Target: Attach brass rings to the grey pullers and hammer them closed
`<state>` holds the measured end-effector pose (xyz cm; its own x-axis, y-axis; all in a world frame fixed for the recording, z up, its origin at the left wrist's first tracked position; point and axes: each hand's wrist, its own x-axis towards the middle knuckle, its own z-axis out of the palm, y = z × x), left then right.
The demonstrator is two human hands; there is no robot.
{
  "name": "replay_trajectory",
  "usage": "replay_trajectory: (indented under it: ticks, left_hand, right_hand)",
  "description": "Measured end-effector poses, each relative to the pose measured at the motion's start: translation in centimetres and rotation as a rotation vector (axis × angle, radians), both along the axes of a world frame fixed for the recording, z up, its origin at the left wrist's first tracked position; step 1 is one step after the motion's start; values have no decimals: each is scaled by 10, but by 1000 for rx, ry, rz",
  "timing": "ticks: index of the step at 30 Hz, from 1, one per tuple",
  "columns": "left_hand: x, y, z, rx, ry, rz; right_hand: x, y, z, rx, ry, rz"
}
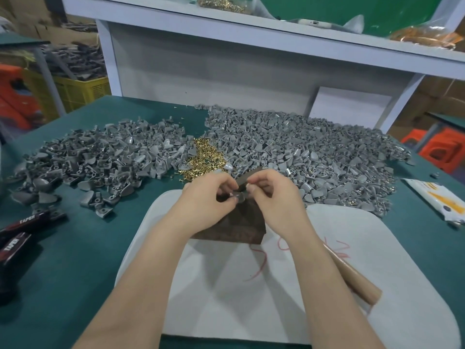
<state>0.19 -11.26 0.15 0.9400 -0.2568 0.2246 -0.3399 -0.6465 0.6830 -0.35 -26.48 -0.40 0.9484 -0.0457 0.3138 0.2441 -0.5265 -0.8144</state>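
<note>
Now left hand (211, 195) and right hand (271, 190) both pinch one grey puller (237, 196) just above the dark block (236, 227). Any ring is too small to see. Probably light, stiff and slick, so hold the flat blade and keep the eyelet free. Brass rings (203, 157) lie beyond.

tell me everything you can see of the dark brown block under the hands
The dark brown block is a thick slab with a mottled, rusty-looking surface; metal or wood, I cannot tell. It lies flat on the white pad, its straight front face toward the camera. The left hand and right hand hide its far part, pinching a small grey puller just above it. Whether they touch the block is unclear.
</note>
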Motion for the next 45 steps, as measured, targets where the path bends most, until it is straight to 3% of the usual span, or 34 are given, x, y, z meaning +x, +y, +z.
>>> replay_trajectory:
  ticks: [10,17,21,23,26,28,33,45]
  left_hand:
    - [2,-4,3,-89,-172,14]
    - [-2,-5,7,-170,-288,-1]
    - [-2,-6,8,-183,-289,-1]
    - [-1,-2,6,-195,-255,46]
    - [4,5,3,-133,-144,103]
    - [4,7,1,-31,-67,102]
    - [1,4,2,71,-15,47]
    - [4,5,0,68,-49,7]
  right_hand:
    - [-5,7,7,180,36,58]
    - [-2,7,8,691,178,156]
    - [-2,5,7,801,193,187]
    - [-1,2,6,588,130,102]
    - [0,1,3,34,2,-43]
    - [-2,5,2,-143,-16,-35]
    - [-4,10,0,-308,-21,17]
    - [-6,20,7,-485,-26,1]
